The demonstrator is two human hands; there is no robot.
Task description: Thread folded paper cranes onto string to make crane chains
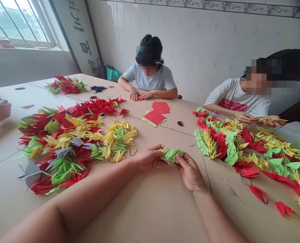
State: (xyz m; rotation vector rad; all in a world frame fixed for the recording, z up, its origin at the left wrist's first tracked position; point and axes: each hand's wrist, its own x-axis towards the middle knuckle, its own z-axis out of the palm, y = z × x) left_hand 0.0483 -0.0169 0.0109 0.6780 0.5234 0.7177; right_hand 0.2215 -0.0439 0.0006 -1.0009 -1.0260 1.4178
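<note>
Tiled walls (202, 57) and a window (20, 23) at upper left are seen around a tan tabletop (150, 212), where a strand of green paper cranes (171, 155) is gripped at lower centre by the left hand (148, 158) and the right hand (190, 172).

Left hand (150, 157) and right hand (190, 172) hold a pale green paper-crane strand (171, 155); multicoloured crane heaps (71, 141) lie on either side of it.

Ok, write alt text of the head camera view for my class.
A person's left hand and right hand hold a bunch of pale green origami cranes over a tan table, between heaps of red, yellow and green paper cranes. Two other people sit at it near red paper sheets.
</note>
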